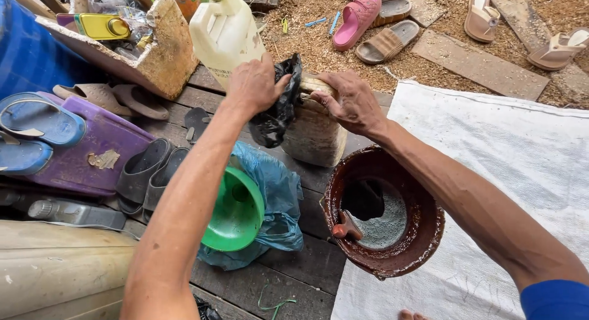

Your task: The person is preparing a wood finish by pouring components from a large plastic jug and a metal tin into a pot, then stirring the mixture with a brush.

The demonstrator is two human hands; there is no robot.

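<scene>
The left hand (pixel 254 84) is gripping a black plastic bag (pixel 277 108) while the right hand (pixel 351 102) is clasping the pale cylindrical block (pixel 316 133) (best held steady, peeling slowly).

The bag (pixel 276 111) under the left hand (pixel 253 84) is glossy black, against a pale tan block (pixel 316 136) that the right hand (pixel 351 102) touches. A cream-white jug (pixel 224 35) stands behind. The funnel (pixel 236 213) is bright green, lying on crumpled blue plastic (pixel 279 197). The bowl (pixel 383 219) is rusty brown with a grey inside. The sack cloth (pixel 509 167) is white. One sandal (pixel 356 16) is pink; the flip-flops (pixel 34 127) are blue on a purple board (pixel 101 151). The floor planks (pixel 307 265) are dark grey-brown.
</scene>
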